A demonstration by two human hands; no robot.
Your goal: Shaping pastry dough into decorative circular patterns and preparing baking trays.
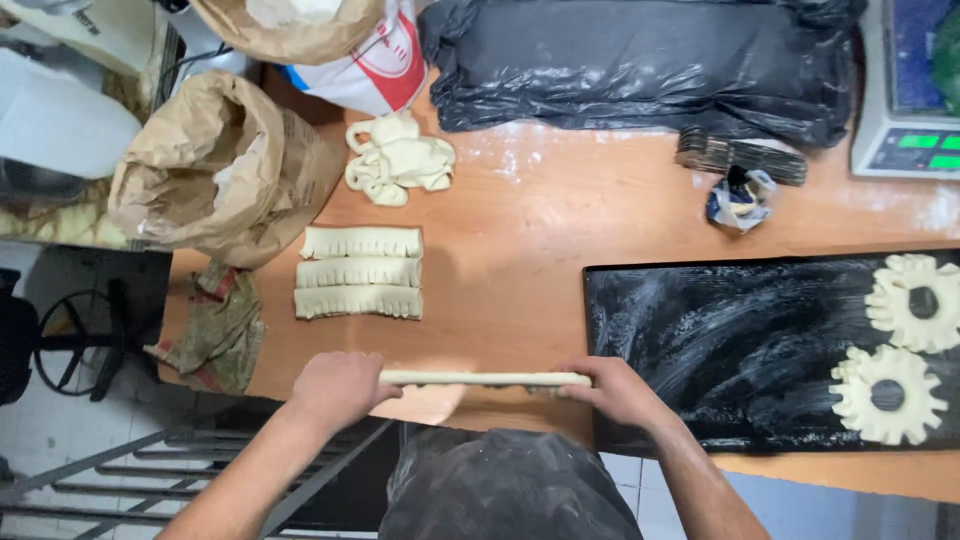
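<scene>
Head view: left hand [340,385] and right hand [612,390] grip a long pale dough strip [485,379] by its ends, best held level and taut without overstretching.

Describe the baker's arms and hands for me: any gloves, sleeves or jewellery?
Both arms are bare to the elbow, with no sleeves in view. The left hand and right hand wear no gloves, and no rings, watch or bracelets show. A dark, flour-dusted apron covers the front.
</scene>
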